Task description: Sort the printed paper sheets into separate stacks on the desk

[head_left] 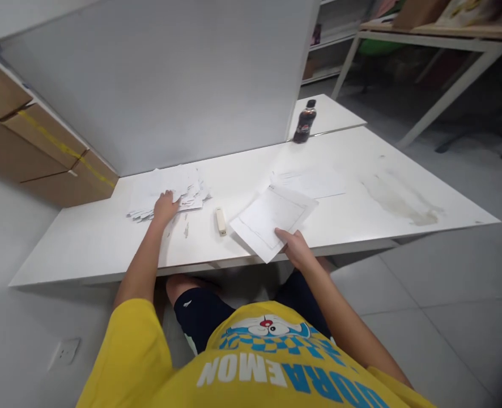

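Observation:
My left hand (166,207) rests on a messy pile of white papers (157,182), its thumb apart from the fingers and no sheet lifted. Some papers in that pile have ragged or folded edges. My right hand (293,245) pinches white paper (270,218) by its near right corner, thumb on top. Faint printed lines show on this paper, which is tilted above the table's front edge; how many sheets it is, I cannot tell. Between my hands lies a cream-coloured stapler (220,221). Behind the held paper, more white sheets (314,180) lie on the table.
A dark drink bottle (305,122) stands at the back of the white table (361,218). A large white board (170,79) rises along the back edge. Cardboard boxes (64,153) are stacked at the left. Grey smudges mark the tabletop at the right.

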The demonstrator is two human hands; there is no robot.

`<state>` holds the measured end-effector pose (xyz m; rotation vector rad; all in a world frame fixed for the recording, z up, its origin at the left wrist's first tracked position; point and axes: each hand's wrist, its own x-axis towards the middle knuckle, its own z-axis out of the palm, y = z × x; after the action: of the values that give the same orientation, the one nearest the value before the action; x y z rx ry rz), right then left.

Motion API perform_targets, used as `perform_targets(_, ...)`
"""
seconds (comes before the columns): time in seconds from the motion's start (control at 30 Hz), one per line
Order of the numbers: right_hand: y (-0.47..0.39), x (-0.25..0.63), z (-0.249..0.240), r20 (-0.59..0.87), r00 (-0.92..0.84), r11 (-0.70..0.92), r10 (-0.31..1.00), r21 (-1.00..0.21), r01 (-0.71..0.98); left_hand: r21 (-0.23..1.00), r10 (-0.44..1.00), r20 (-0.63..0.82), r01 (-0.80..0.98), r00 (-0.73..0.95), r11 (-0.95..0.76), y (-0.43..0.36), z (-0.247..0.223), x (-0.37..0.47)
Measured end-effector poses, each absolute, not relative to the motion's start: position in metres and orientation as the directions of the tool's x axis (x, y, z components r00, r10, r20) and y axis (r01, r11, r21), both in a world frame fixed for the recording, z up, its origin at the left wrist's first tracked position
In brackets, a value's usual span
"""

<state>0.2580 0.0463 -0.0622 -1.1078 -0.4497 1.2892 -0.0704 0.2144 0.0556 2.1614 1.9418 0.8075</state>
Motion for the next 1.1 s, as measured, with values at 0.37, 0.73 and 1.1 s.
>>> perform_targets(0.37,0.033,0.214,-0.03,-0.278,0.332,0.008,0.901,-0.756,-0.655,0.412,0.913,0.298,0.826,0.278,-0.386,0.101,0.041,0.047)
perform_targets(0.73,-0.009,0.23,-0.028,-0.225,0.228,0.017,0.947,-0.677,-0.736,0.696,0.74,0.148,0.463,0.656,-0.549,0.019,0.023,0.129)
perform_targets(1.1,-0.004,0.224,-0.012,-0.248,0.341,0.083,0.907,-0.688,-0.721,0.805,0.838,0.25,0.376,0.485,-0.458,0.016,0.014,0.113)
